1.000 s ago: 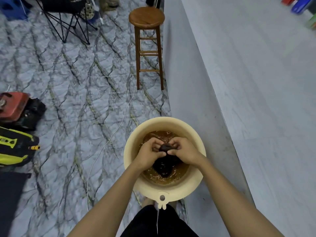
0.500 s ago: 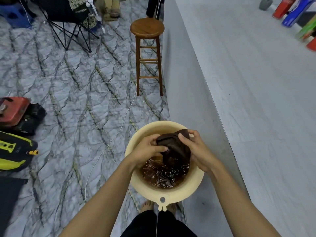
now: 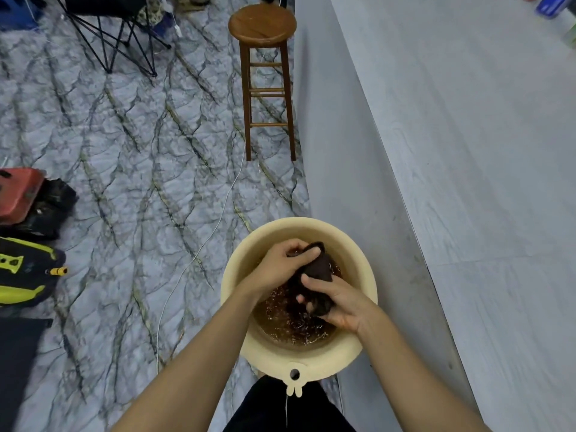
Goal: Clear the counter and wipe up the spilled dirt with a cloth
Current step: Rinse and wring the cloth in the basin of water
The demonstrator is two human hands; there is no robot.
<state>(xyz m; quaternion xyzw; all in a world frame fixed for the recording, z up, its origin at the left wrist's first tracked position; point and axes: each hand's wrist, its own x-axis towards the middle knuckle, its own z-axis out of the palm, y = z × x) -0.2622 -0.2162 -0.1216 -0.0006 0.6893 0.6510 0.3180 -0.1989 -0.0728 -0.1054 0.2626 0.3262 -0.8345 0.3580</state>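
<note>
A dark brown wet cloth hangs over a cream plastic basin that stands on the floor beside the counter. The basin holds brown, rippling water. My left hand grips the cloth's upper end. My right hand is closed around its lower part, just above the water. The cloth looks twisted between the two hands. The pale grey counter runs along the right side.
A wooden stool stands by the counter's side wall ahead. A white cable crosses the marble-patterned floor. Red, black and yellow-green gear lies at the left. A folding chair stands at the far left. Coloured items sit at the counter's far end.
The cloth came up out of the water. My right hand has since slid from its top to its lower part, while my left hand keeps the upper end.
</note>
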